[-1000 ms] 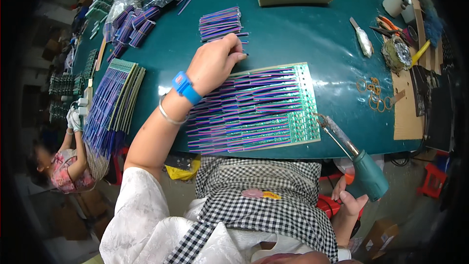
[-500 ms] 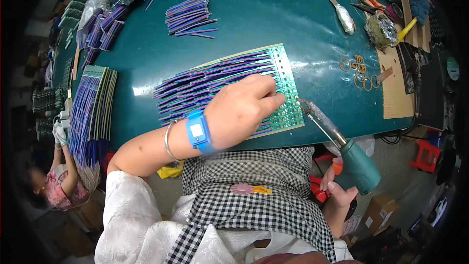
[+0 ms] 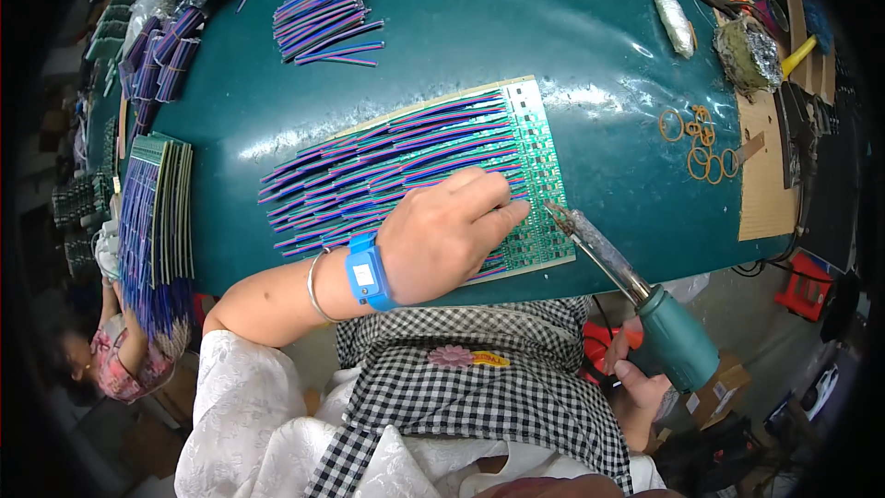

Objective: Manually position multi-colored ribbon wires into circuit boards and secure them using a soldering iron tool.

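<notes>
Right now, the left hand (image 3: 447,235) bends over the circuit board panel (image 3: 537,143), thumb and fingers pinched closed near its right end; what sits between them is hidden. The panel lies flat on the green tabletop (image 3: 636,198), rows of ribbon wires (image 3: 369,152) across it. Wrapped around a green soldering gun (image 3: 678,337), the right hand (image 3: 641,385) is off the panel's near right corner, the gun's tip close by the left fingertips. Loose wires (image 3: 318,14) lie beyond the panel, rubber bands (image 3: 708,166) to its right.
</notes>
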`<state>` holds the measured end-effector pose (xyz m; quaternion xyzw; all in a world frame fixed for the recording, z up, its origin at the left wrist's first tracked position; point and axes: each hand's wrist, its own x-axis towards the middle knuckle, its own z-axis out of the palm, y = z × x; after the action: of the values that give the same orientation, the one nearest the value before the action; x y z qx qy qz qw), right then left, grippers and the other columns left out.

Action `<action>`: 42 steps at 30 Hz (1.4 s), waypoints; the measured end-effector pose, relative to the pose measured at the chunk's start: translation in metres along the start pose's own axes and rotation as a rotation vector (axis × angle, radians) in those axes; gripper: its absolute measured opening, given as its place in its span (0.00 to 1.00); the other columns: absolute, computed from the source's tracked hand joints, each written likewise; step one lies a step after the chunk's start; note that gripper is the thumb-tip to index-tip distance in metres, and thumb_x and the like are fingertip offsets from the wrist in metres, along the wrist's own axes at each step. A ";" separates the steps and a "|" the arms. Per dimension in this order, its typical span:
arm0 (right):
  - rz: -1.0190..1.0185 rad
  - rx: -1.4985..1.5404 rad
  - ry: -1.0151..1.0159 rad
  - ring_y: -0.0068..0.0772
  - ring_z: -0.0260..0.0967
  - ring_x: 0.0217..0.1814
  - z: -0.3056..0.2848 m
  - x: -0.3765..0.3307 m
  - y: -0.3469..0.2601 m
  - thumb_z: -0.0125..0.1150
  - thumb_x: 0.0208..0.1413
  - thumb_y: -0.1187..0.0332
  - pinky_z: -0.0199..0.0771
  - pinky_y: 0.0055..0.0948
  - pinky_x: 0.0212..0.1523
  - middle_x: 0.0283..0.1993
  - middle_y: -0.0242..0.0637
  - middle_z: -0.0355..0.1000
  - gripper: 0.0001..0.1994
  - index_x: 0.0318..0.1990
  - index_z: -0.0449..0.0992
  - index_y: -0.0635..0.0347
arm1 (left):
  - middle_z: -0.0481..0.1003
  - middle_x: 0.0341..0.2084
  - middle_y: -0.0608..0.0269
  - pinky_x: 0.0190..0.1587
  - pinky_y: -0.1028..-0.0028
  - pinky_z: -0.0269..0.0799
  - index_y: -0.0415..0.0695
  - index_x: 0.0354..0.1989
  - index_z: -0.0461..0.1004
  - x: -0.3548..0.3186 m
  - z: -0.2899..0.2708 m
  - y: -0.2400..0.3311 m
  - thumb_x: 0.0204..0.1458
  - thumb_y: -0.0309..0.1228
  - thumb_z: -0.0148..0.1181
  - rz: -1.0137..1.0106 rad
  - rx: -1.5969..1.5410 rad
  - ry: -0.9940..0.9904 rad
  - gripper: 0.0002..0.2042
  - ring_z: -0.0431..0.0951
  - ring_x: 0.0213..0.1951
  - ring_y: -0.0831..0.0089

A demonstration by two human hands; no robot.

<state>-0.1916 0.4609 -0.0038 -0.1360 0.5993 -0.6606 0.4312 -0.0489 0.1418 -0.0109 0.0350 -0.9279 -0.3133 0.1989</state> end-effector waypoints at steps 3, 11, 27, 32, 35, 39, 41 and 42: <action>0.038 -0.051 -0.006 0.28 0.69 0.28 -0.001 0.002 0.004 0.67 0.41 0.81 0.70 0.26 0.31 0.30 0.37 0.73 0.28 0.56 0.74 0.71 | 0.73 0.30 0.58 0.30 0.65 0.73 0.34 0.44 0.81 -0.002 -0.004 0.002 0.39 0.17 0.64 -0.024 0.022 -0.067 0.19 0.75 0.29 0.62; 0.102 -0.135 0.034 0.28 0.69 0.27 -0.001 0.004 0.005 0.68 0.39 0.80 0.71 0.27 0.31 0.30 0.36 0.73 0.24 0.49 0.74 0.70 | 0.71 0.31 0.58 0.26 0.66 0.71 0.33 0.47 0.80 -0.003 -0.005 0.004 0.40 0.21 0.64 -0.010 0.064 -0.082 0.20 0.74 0.30 0.62; 0.091 -0.033 -0.009 0.28 0.69 0.30 0.001 0.003 0.001 0.69 0.42 0.79 0.70 0.27 0.31 0.34 0.37 0.71 0.21 0.47 0.74 0.69 | 0.71 0.30 0.58 0.27 0.67 0.71 0.31 0.45 0.79 -0.004 -0.002 0.004 0.40 0.22 0.63 0.025 0.093 -0.063 0.20 0.74 0.29 0.62; 0.050 -0.142 -0.099 0.29 0.67 0.27 -0.006 0.009 0.005 0.65 0.42 0.79 0.70 0.28 0.30 0.31 0.36 0.71 0.19 0.45 0.72 0.68 | 0.71 0.30 0.58 0.27 0.67 0.71 0.31 0.46 0.79 -0.002 -0.004 0.007 0.39 0.23 0.63 0.014 0.107 -0.083 0.21 0.73 0.28 0.63; 0.051 -0.159 -0.067 0.30 0.67 0.27 -0.006 0.010 0.005 0.67 0.42 0.78 0.69 0.28 0.30 0.29 0.37 0.70 0.17 0.42 0.73 0.68 | 0.71 0.31 0.58 0.27 0.67 0.71 0.31 0.47 0.79 -0.005 -0.004 0.005 0.39 0.24 0.63 0.010 0.109 -0.086 0.22 0.73 0.28 0.63; 0.070 -0.031 0.034 0.30 0.67 0.27 0.008 0.010 -0.007 0.70 0.43 0.77 0.68 0.29 0.29 0.29 0.38 0.70 0.16 0.40 0.73 0.68 | 0.71 0.31 0.57 0.27 0.67 0.71 0.31 0.47 0.79 -0.003 -0.004 0.006 0.38 0.24 0.63 0.013 0.105 -0.105 0.22 0.73 0.28 0.63; 0.047 -0.052 0.115 0.30 0.67 0.28 0.011 0.006 -0.005 0.70 0.43 0.76 0.68 0.29 0.29 0.29 0.38 0.69 0.17 0.42 0.72 0.68 | 0.70 0.31 0.57 0.27 0.67 0.71 0.31 0.47 0.79 -0.002 -0.006 0.006 0.38 0.24 0.63 0.017 0.109 -0.112 0.22 0.73 0.28 0.63; 0.043 -0.048 0.072 0.29 0.67 0.28 0.009 0.006 -0.003 0.70 0.44 0.76 0.68 0.29 0.29 0.29 0.38 0.69 0.18 0.43 0.72 0.68 | 0.70 0.31 0.57 0.27 0.67 0.71 0.31 0.47 0.79 -0.003 -0.006 0.006 0.39 0.24 0.63 0.019 0.114 -0.116 0.22 0.73 0.29 0.63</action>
<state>-0.1901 0.4498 -0.0005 -0.1097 0.6330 -0.6409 0.4202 -0.0436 0.1440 -0.0037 0.0193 -0.9545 -0.2596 0.1454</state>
